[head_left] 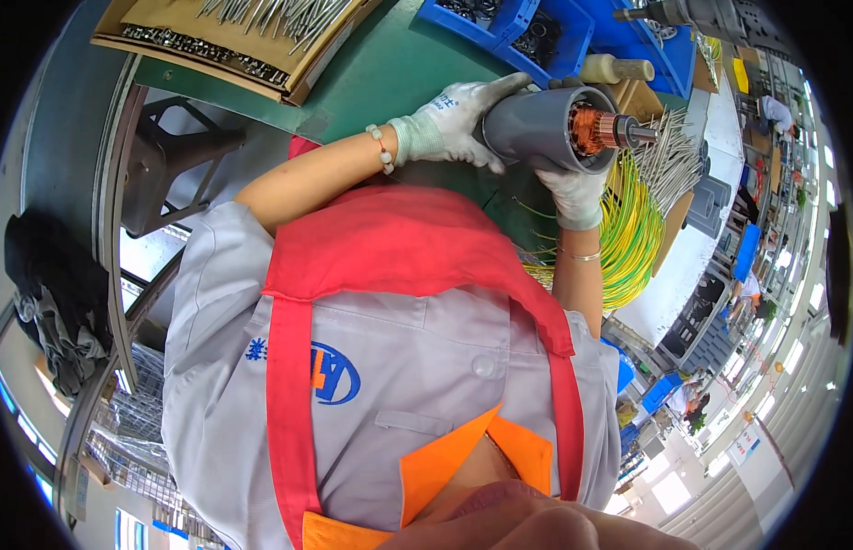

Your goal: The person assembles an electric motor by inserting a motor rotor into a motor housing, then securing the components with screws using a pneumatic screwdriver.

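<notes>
Both hands hold a grey cylindrical motor housing (529, 130) above the workbench, in front of my chest. A copper-wound armature (593, 128) sticks out of its right end, with a metal shaft beyond the copper. My left hand (456, 121), in a white work glove, wraps round the left end of the housing, thumb along the top. My right hand (573, 191), gloved too, grips it at the lower right near the open end. Some right-hand fingers are hidden by the housing.
On the green bench (362, 64) stands a cardboard box (303, 78) of metal rods, with blue bins (500, 27) of small parts beyond. A cream-coloured cylindrical piece (617, 69) lies near them. Yellow-green wires (633, 238) and thin rods (670, 151) lie right. A stool (170, 151) stands left.
</notes>
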Demonstrator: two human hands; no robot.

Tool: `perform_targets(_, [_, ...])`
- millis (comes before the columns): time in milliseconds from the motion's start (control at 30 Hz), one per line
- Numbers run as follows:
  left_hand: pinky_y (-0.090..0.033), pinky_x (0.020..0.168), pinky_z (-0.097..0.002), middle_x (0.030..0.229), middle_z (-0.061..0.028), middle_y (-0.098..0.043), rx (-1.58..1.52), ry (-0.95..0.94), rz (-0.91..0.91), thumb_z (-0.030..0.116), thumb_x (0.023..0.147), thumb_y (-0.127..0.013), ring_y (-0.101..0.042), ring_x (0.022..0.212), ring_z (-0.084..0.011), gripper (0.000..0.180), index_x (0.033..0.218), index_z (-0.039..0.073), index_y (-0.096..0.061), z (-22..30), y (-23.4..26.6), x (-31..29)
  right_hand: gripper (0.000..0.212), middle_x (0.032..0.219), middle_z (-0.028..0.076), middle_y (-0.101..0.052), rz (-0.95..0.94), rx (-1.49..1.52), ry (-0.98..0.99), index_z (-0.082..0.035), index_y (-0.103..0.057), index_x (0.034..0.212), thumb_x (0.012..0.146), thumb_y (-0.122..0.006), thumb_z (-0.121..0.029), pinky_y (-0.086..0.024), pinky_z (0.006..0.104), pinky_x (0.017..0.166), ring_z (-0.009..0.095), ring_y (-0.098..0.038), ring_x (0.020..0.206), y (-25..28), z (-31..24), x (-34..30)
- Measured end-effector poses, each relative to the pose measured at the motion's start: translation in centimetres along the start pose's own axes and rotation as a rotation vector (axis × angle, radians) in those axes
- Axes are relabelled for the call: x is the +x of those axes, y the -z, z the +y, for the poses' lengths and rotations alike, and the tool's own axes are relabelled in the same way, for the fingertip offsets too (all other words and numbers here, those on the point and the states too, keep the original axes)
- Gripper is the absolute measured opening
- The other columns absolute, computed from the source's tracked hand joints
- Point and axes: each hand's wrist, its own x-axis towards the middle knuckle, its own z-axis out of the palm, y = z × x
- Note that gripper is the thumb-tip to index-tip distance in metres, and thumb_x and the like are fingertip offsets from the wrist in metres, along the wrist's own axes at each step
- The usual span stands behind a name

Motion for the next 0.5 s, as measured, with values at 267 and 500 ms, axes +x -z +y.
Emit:
perform_targets(267, [-0.044,0.106,-0.0422,0.136,-0.0224,-0.056,0.023,-0.048,-0.036,0.026,0.059,-0.09,-0.054,0.125,-0.0401,0.108,0.148,0.002,-0.033,-0.35,0.33,-0.4,0.105,0.132,0.013,-0.053,-0.023,-0.166,0.085,-0.002,-0.034,0.139,0.055,-0.094,-0.014,-0.046,0.0379,0.105,0.024,-0.056,0.119,-0.39,-0.21,-0.95])
perform_targets(500, [-0.044,0.107,-0.0417,0.139,-0.0236,-0.052,-0.063,-0.086,0.01,0.022,0.06,-0.089,-0.051,0.13,-0.0369,0.109,0.149,-0.002,-0.031,-0.81,0.2,-0.64,0.109,0.135,0.013,-0.051,0.075,0.028,-0.003,-0.004,-0.027,0.145,0.058,-0.092,-0.011,-0.044,0.0408,0.108,0.027,-0.054,0.125,-0.23,0.5,-0.41])
